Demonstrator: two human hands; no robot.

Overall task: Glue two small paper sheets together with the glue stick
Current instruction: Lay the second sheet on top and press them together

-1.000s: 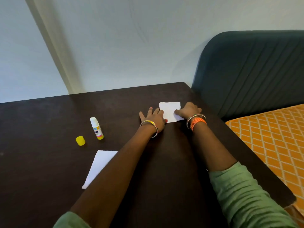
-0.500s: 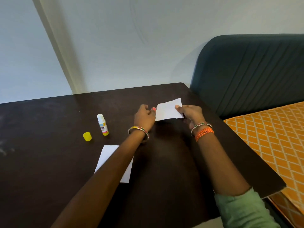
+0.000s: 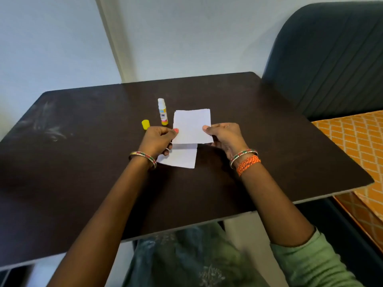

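Pale walls met at a corner behind a dark brown table [image 3: 269, 125], with a dark teal padded seat back [image 3: 331, 59] to the right and an orange diamond-patterned cushion [image 3: 356, 141] beside the table's right edge. Faint whitish smudges marked the table's far left.

2 bare forearms reached forward from the bottom of the view, converging toward the table's middle. A light green sleeve [image 3: 310, 264] covered the right upper arm. The left wrist wore 1 multicoloured bangle [image 3: 145, 157]; the right wrist wore a similar bangle [image 3: 243, 155] and an orange braided band [image 3: 247, 164].

Both hands gripped 1 small white paper sheet [image 3: 192, 126], lifted above the table and tilted up toward the viewer. The left hand [image 3: 158, 141] was curled, thumb pinching the sheet's left edge, its other fingers folded under. The right hand [image 3: 224, 136] pinched the right edge, thumb on the front and fingers behind.

A 2nd white paper sheet [image 3: 180, 157] lay flat on the table just below the raised one, its left corner partly hidden by the left hand.

An uncapped glue stick [image 3: 162, 111] stood upright on the table just left of the raised sheet's top. Its yellow cap [image 3: 145, 124] sat on the table just left of it, near the left hand's knuckles.
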